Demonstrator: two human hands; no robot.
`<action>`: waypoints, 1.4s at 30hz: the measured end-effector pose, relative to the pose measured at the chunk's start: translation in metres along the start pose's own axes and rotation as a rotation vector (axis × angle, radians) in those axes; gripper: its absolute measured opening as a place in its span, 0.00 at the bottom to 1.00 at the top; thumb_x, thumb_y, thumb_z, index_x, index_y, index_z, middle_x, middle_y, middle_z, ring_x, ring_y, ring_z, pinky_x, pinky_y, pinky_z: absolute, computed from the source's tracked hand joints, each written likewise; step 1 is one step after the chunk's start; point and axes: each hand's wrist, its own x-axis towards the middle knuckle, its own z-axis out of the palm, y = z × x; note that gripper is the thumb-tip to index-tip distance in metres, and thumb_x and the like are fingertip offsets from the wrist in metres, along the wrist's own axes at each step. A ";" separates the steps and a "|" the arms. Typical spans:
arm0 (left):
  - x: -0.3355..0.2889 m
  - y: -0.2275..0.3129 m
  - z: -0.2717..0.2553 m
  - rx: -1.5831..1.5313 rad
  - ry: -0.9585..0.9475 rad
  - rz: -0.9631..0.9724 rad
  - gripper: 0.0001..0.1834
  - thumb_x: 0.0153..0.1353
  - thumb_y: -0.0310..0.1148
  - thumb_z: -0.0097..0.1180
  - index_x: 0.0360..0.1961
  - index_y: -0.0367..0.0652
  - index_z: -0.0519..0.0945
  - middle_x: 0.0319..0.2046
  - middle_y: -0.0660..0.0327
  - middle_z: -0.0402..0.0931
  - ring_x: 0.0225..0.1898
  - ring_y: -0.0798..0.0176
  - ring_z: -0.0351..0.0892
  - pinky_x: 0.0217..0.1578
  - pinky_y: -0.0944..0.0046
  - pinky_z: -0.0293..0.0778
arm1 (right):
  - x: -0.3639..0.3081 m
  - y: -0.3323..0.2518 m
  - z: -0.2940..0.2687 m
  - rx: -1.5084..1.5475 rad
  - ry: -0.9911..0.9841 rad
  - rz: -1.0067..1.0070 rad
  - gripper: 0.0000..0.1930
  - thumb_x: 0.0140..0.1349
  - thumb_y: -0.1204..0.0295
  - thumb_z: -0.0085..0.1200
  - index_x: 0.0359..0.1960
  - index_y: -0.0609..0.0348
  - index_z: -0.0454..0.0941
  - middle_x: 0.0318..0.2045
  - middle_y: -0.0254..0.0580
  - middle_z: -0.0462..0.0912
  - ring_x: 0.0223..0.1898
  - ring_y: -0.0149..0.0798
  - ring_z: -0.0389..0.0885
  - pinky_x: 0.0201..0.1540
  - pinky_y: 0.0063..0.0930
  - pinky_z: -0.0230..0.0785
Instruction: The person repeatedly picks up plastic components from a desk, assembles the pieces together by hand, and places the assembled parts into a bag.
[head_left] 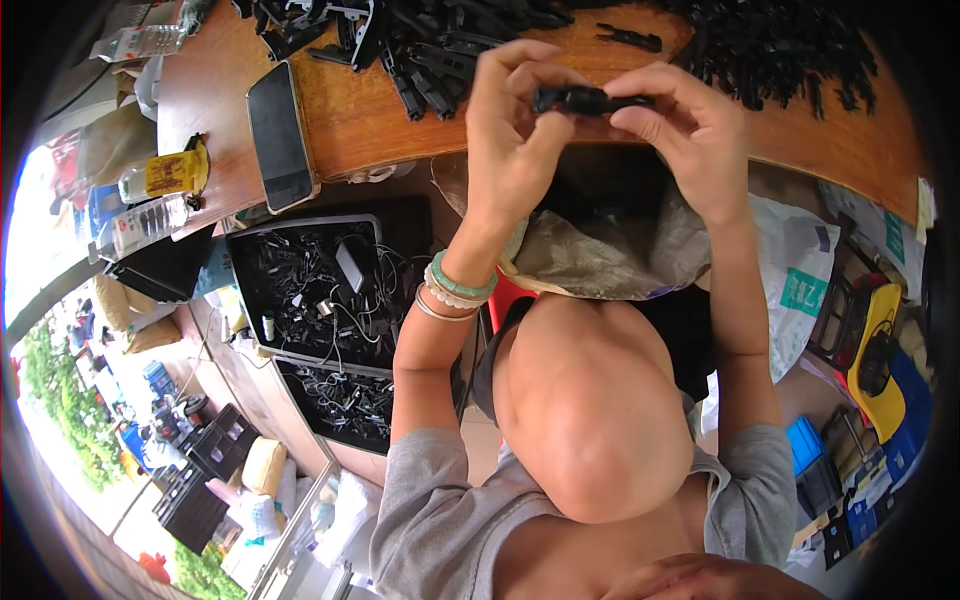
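Both my hands are raised over the front edge of the wooden table, holding one small black plastic part between them. My left hand pinches its left end with thumb and fingers. At its right end, the thumb and fingertips of my right hand are closed on it. What exactly the part is, I cannot tell. Just beyond my left hand lie larger black plastic pieces. Past my right hand is a big heap of small dark parts, with a single black piece lying apart from it.
An open sack hangs below the table edge, above my knees. A smartphone lies on the table's left side. Lower left stand black crates of small parts and cables. Plastic bottles are at the far left, a yellow chair right.
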 end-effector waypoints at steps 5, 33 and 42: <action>-0.004 0.005 -0.004 0.096 -0.099 -0.191 0.11 0.56 0.20 0.59 0.39 0.29 0.71 0.41 0.53 0.76 0.41 0.67 0.78 0.43 0.70 0.76 | -0.005 -0.010 -0.004 -0.273 0.028 -0.272 0.06 0.58 0.84 0.56 0.36 0.67 0.81 0.35 0.41 0.82 0.33 0.32 0.82 0.36 0.18 0.74; -0.015 0.033 0.002 0.871 -0.452 0.311 0.21 0.52 0.24 0.64 0.48 0.36 0.77 0.27 0.48 0.79 0.25 0.51 0.80 0.27 0.62 0.75 | -0.028 -0.020 -0.010 -0.367 0.066 -0.228 0.19 0.47 0.87 0.60 0.43 0.63 0.80 0.43 0.43 0.79 0.35 0.34 0.80 0.35 0.21 0.73; -0.012 0.028 0.002 0.831 -0.493 0.323 0.18 0.52 0.24 0.63 0.46 0.36 0.78 0.25 0.49 0.78 0.23 0.50 0.78 0.25 0.62 0.74 | -0.034 -0.016 -0.008 -0.372 0.110 -0.215 0.18 0.47 0.88 0.58 0.42 0.62 0.80 0.35 0.41 0.81 0.31 0.35 0.81 0.33 0.22 0.71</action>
